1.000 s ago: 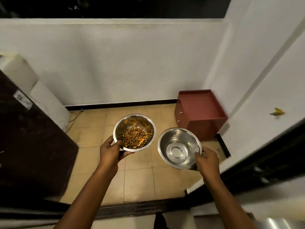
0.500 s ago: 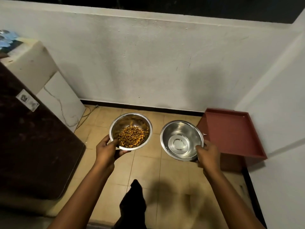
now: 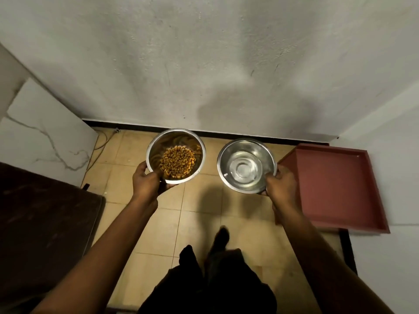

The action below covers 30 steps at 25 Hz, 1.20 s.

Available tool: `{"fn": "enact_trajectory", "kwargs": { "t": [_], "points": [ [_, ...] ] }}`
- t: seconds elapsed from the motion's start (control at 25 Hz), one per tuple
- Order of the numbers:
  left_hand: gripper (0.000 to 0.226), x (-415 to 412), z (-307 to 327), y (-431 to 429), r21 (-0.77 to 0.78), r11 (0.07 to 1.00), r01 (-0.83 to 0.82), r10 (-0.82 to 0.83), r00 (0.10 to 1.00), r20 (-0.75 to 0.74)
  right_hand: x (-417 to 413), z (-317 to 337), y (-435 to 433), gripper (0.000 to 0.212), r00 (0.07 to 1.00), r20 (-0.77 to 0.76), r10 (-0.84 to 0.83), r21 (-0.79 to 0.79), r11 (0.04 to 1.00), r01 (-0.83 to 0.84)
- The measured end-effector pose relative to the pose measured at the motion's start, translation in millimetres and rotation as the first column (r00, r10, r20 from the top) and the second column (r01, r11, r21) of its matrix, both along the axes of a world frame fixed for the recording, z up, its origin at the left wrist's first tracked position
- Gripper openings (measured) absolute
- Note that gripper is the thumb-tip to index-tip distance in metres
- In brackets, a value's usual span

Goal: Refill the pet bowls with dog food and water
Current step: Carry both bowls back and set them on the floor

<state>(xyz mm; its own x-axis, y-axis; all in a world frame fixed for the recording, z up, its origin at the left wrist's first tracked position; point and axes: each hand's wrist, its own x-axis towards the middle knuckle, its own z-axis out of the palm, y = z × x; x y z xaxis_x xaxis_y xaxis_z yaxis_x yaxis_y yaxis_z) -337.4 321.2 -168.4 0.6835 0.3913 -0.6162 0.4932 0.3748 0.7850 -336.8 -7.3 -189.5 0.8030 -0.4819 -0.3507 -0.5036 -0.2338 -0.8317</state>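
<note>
You've stepped closer to the rough wall (image 3: pixel 204 64). Your left hand (image 3: pixel 145 181) grips the round steel kibble bowl (image 3: pixel 156 152); your right hand (image 3: pixel 281 184) clasps the shiny water bowl (image 3: pixel 226 155).

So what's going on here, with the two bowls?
A person stands facing a wall, carrying two steel bowls above a tiled floor. The left hand grips the kibble bowl by its rim, and the right hand holds the water bowl. Both are filled but not yet set down. A red tray sits to the right.
</note>
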Motion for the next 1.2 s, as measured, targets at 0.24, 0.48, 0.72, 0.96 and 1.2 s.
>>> {"fn": "enact_trajectory", "kwargs": {
  "t": [0.24,0.48,0.72,0.96,1.2],
  "points": [
    [0.053,110,-94,-16,0.086,0.995,-0.045,0.054,0.993,-0.105,136,-99,-2,0.029,0.992,-0.105,0.063,0.057,0.997,-0.057],
    [0.050,209,-271,-15,0.122,0.988,-0.090,0.116,0.968,-0.223,235,-265,0,0.034,0.977,-0.208,0.050,0.185,0.983,-0.011],
    [0.052,282,-461,-9,0.118,0.992,-0.035,0.064,0.964,-0.256,295,-445,9,0.036,0.955,-0.296,0.021,0.238,0.970,0.052],
    [0.051,324,-619,-1,0.105,0.994,-0.033,0.060,0.962,-0.267,334,-603,25,0.039,0.926,-0.374,-0.045,0.254,0.955,0.149],
    [0.055,363,-725,-4,0.109,0.994,-0.018,0.049,0.957,-0.284,369,-705,29,0.044,0.901,-0.421,-0.106,0.280,0.930,0.240]
  ]
}}
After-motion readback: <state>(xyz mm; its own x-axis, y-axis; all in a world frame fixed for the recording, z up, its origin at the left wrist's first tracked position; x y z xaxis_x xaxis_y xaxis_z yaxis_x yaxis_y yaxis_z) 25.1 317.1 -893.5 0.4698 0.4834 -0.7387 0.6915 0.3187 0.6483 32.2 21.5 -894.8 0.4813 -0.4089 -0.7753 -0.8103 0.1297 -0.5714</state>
